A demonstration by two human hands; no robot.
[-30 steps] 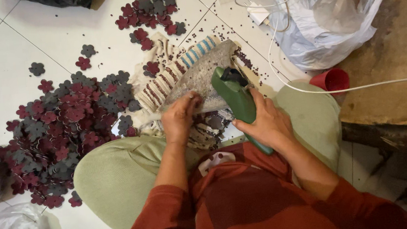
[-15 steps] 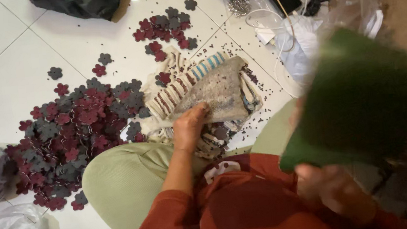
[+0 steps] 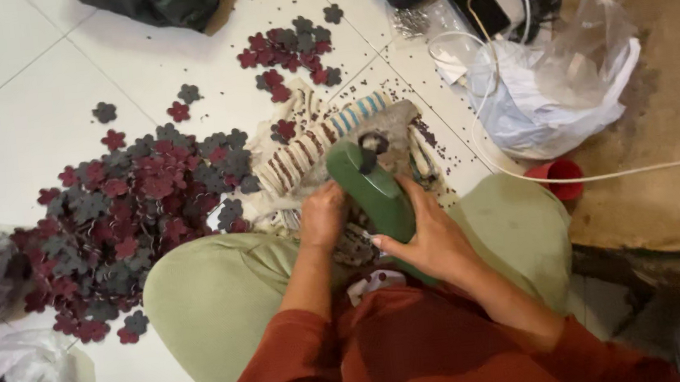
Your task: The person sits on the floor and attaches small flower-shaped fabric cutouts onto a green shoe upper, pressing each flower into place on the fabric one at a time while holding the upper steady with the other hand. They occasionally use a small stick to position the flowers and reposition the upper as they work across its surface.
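Head view, person seated cross-legged on white tiled floor (image 3: 23,97), light green trousers, rust-red sleeves. Right hand (image 3: 432,240): fingers clenched around the lower body of a green plastic handheld tool (image 3: 373,192), which is tilted, its dark upper end pointing away from the person toward a grey felt-like pad (image 3: 388,124). Left hand (image 3: 322,216): fingers curled down onto the work just left of the tool, knuckles up; whether they pinch anything underneath cannot be told, fingertips are hidden. The tool sits directly in front of the knees, over a bundle of cream, brown and blue striped strips (image 3: 311,148) that fans out toward the far left from under the pad. Left of the bundle, a large heap of flower-shaped cutouts in dark red and grey (image 3: 126,211) spreads across the floor toward its left edge; a smaller cluster of the same cutouts (image 3: 289,50) lies farther away, near the top centre. Small dark specks are scattered on the tiles around the pad. Right of the work: a crumpled clear plastic bag with white contents (image 3: 546,88), a white cord (image 3: 604,175) running past it toward the right edge, and a small red cup (image 3: 559,178) just beside the right knee. A dark bag (image 3: 156,3) lies at the far side; further plastic bags sit at the near-left corner.
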